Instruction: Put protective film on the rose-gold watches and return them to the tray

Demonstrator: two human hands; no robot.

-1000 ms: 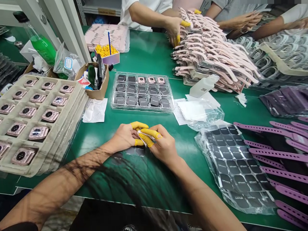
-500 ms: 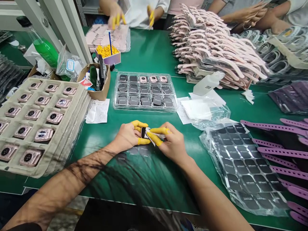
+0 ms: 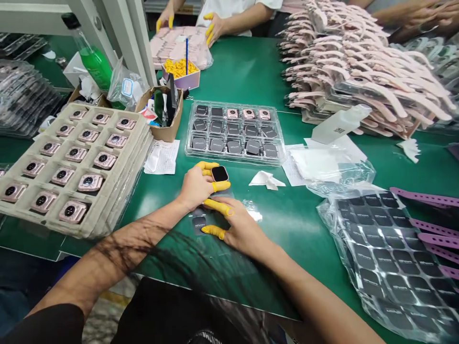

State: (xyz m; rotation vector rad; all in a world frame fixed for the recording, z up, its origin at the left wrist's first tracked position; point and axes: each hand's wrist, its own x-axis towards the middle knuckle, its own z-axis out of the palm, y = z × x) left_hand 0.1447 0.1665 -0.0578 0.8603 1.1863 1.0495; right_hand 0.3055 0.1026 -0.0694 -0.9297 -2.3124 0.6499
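Watch (image 3: 220, 174) mid-frame, pinched in the left hand (image 3: 195, 187); right hand (image 3: 245, 229), thumb and forefinger parted, by film (image 3: 199, 222) just below; green tabletop (image 3: 290, 220) stretches to bagged sheets (image 3: 387, 260), lower right.

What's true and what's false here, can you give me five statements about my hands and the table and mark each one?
1. The left hand holds a watch. True.
2. The white wipe is in the right hand. False: the wipe lies on the green table, apart from the right hand.
3. A blue stick stands in the box of yellow finger covers. True.
4. Only dark squares fill the clear tray. False: the clear tray also holds three pink watches.
5. Both hands wear yellow covers on some fingers. True.
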